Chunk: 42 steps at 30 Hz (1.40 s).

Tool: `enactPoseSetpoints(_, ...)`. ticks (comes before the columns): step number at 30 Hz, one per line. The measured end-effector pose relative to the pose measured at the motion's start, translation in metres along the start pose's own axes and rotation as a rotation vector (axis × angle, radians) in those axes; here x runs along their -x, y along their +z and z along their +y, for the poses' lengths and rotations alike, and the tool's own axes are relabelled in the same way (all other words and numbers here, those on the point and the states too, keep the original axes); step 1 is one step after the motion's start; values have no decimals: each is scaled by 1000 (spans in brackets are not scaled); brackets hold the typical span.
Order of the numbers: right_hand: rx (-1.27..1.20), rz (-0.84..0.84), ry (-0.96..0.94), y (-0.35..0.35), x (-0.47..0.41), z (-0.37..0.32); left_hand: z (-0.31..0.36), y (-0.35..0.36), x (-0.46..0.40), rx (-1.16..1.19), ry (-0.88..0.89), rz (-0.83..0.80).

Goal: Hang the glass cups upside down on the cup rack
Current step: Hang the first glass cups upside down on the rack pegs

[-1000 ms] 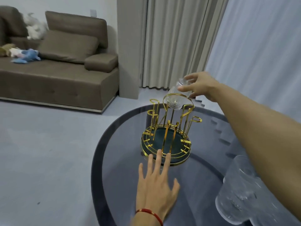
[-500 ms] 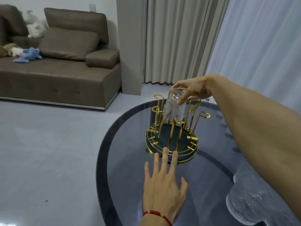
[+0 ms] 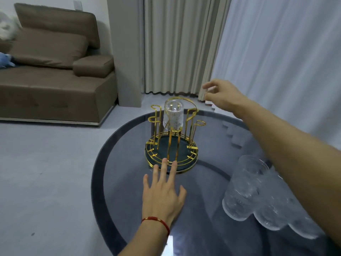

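Observation:
A gold wire cup rack [image 3: 171, 141] with a dark green base stands on the round dark glass table [image 3: 206, 182]. One ribbed glass cup [image 3: 173, 115] hangs upside down on a rear peg of the rack. My right hand [image 3: 219, 95] hovers above and to the right of that cup, fingers loosely apart, holding nothing. My left hand [image 3: 163, 193] lies flat on the table, fingertips touching the front edge of the rack's base. Several more clear glass cups [image 3: 258, 198] stand together at the table's right, partly behind my right forearm.
A brown sofa [image 3: 55, 74] stands at the back left on a grey floor. Beige and white curtains [image 3: 239, 48] hang behind the table. The table's left rim curves close to my left wrist.
My right hand lowered the cup onto a rack peg, let go of it and lifted away up and to the right. My left hand stayed flat by the rack's base.

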State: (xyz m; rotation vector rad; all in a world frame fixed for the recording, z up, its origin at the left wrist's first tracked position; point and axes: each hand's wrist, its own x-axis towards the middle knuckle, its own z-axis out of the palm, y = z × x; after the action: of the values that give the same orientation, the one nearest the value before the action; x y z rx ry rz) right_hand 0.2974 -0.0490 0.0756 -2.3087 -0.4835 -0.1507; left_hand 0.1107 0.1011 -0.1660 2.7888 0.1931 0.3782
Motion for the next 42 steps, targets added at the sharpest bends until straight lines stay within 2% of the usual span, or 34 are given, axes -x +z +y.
enactPoseSetpoints(3,-29,328,-85,-19,97,13,2,-4,0,-16,-1,-24)
enactPoseSetpoints(5,-37,438,-51,-19,169,27,5,-6,3,-29,-1,-33)
enactPoseSetpoints(8,174,416,74,3,253,52,13,-14,10,-41,-17,-39)
enactPoseSetpoints(12,355,331,165,30,288,64,47,-35,27,-70,22,23)
enactPoseSetpoints(18,652,277,128,49,284,71,96,-57,61,207,194,23)
enactPoseSetpoints(23,743,272,137,49,279,73,111,-68,74,498,151,55)
enactPoseSetpoints(27,609,288,72,45,282,67,110,-74,74,605,91,2)
enactPoseSetpoints(30,510,337,-85,50,290,55,107,-75,71,655,69,-47)
enactPoseSetpoints(34,305,334,-262,53,296,38,104,-85,68,993,47,-211)
enactPoseSetpoints(37,148,262,-405,56,298,29,99,-92,65,1028,-11,-134)
enactPoseSetpoints(39,-18,171,-384,57,296,27,95,-97,64,1175,-89,-100)
enactPoseSetpoints(42,-324,88,-61,53,293,29,87,-105,62,1473,-217,-148)
